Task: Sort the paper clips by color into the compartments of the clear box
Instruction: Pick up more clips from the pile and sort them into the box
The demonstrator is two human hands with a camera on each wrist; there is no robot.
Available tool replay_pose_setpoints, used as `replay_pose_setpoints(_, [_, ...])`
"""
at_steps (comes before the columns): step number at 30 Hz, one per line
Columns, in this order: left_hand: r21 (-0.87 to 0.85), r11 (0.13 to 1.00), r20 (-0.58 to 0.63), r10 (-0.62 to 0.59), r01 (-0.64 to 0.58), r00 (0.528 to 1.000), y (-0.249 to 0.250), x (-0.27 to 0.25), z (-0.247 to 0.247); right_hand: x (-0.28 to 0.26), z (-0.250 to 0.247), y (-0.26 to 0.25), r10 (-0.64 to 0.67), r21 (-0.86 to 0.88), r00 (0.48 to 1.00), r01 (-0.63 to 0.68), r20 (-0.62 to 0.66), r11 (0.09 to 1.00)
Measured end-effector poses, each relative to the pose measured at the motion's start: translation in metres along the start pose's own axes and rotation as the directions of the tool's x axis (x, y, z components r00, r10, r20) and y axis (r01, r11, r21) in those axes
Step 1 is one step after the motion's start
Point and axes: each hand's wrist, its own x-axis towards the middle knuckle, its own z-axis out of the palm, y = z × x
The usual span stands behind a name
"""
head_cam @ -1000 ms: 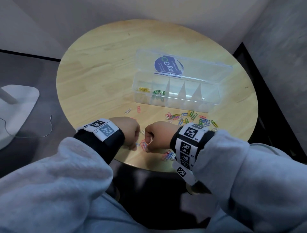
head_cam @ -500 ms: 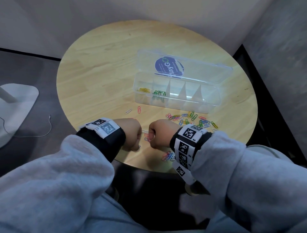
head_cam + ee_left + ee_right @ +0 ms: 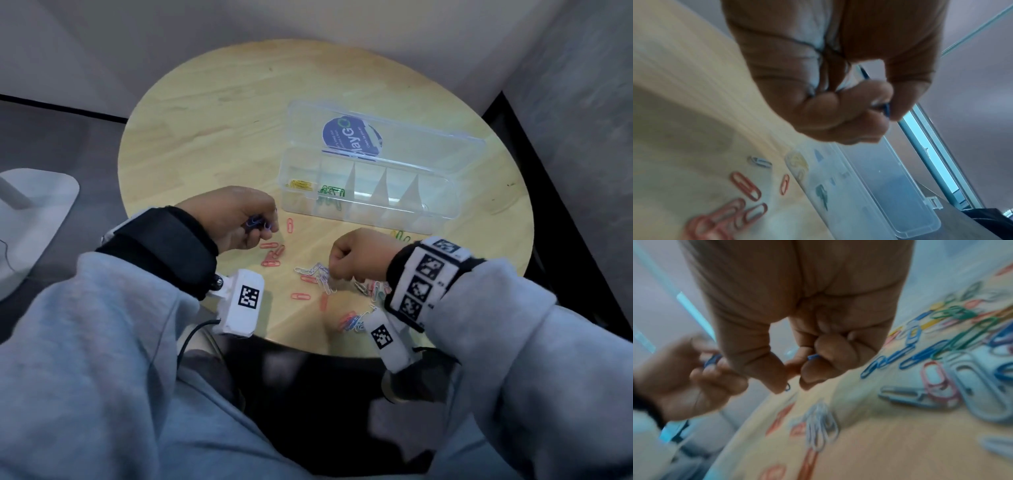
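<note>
The clear box (image 3: 442, 209) lies open on the round table (image 3: 212, 137), its lid folded back. Yellow clips (image 3: 301, 185) fill its leftmost compartment and green clips (image 3: 330, 193) the one beside it. My left hand (image 3: 260, 229), raised left of the box, grips a few blue clips (image 3: 255, 222), one blue clip (image 3: 887, 108) showing between the fingertips. My right hand (image 3: 337, 270) hovers curled over the loose white clips (image 3: 318, 274). It pinches a blue clip (image 3: 813, 356). Red clips (image 3: 272, 255) lie between the hands.
A mixed pile of clips (image 3: 370, 291) lies partly under my right wrist near the table's front edge, and a few more (image 3: 400, 235) sit in front of the box. Walls close in behind and to the right. A white lamp base (image 3: 30, 212) stands on the floor, left.
My hands, close together at the near edge before, have parted. The left hand has risen and moved away toward the box's left end with blue clips; the right stays over the pile.
</note>
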Motion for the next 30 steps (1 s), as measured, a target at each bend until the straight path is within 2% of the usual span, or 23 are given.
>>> replay_pose_setpoints(3, [0.005, 1.0, 0.021, -0.014, 0.014, 1.0, 0.0, 0.004, 0.006, 0.0, -0.01, 0.018, 0.044, 0.356, 0.999, -0.04, -0.003, 0.934])
replay_pose_setpoints(7, [0.012, 1.0, 0.066, 0.004, -0.005, 0.998, 0.002, 0.009, 0.01, -0.002, -0.017, 0.036, 0.069, 0.766, 0.997, -0.021, -0.03, 0.643])
replay_pose_setpoints(9, [0.009, 1.0, 0.073, 0.013, -0.014, 0.997, 0.004, 0.008, 0.01, -0.002, -0.019, 0.043, 0.072, 0.846, 0.997, -0.014, -0.028, 0.533])
replay_pose_setpoints(11, [-0.015, 1.0, 0.078, 0.024, -0.023, 0.997, 0.008, 0.006, 0.009, -0.002, -0.022, 0.049, 0.093, 0.88, 0.995, -0.018, -0.03, 0.475])
replay_pose_setpoints(15, [-0.202, 0.979, 0.061, 0.027, -0.014, 0.998, 0.018, 0.006, 0.001, -0.002, -0.029, 0.058, 0.066, 0.959, 0.998, -0.029, 0.011, 0.283])
replay_pose_setpoints(18, [-0.203, 0.979, 0.089, 0.001, 0.017, 0.996, 0.02, 0.008, 0.005, -0.002, -0.034, 0.062, 0.031, 0.977, 0.998, -0.054, 0.049, 0.207])
replay_pose_setpoints(20, [-0.071, 0.997, 0.087, -0.012, 0.018, 0.996, 0.022, 0.012, 0.016, -0.003, -0.034, 0.061, 0.031, 0.969, 0.999, -0.05, 0.043, 0.242])
replay_pose_setpoints(21, [0.027, 1.0, 0.07, -0.014, 0.012, 0.997, 0.022, 0.014, 0.021, -0.002, -0.034, 0.06, 0.052, 0.951, 0.998, -0.037, 0.023, 0.308])
replay_pose_setpoints(23, [0.263, 0.965, 0.041, -0.004, -0.007, 0.999, 0.024, 0.019, 0.03, 0.001, -0.033, 0.063, 0.1, 0.866, 0.994, -0.011, -0.045, 0.499])
replay_pose_setpoints(25, [0.511, 0.858, 0.062, 0.021, -0.05, 0.998, 0.022, 0.024, 0.035, 0.002, -0.033, 0.069, 0.099, 0.664, 0.989, -0.001, -0.11, 0.748])
replay_pose_setpoints(26, [0.615, 0.786, 0.073, 0.031, -0.07, 0.997, 0.021, 0.025, 0.039, 0.001, -0.034, 0.072, 0.089, 0.5, 0.988, -0.012, -0.13, 0.866])
replay_pose_setpoints(27, [0.699, 0.71, 0.081, 0.038, -0.084, 0.996, 0.019, 0.024, 0.043, 0.0, -0.034, 0.073, 0.078, 0.331, 0.986, -0.026, -0.147, 0.943])
replay_pose_setpoints(28, [0.766, 0.635, 0.092, 0.045, -0.099, 0.995, 0.017, 0.022, 0.048, -0.001, -0.034, 0.075, 0.064, 0.196, 0.984, -0.03, -0.167, 0.98])
replay_pose_setpoints(30, [0.851, 0.508, 0.134, 0.033, -0.132, 0.99, 0.011, 0.017, 0.062, -0.002, -0.032, 0.074, 0.024, 0.048, 0.983, -0.015, -0.183, 0.999])
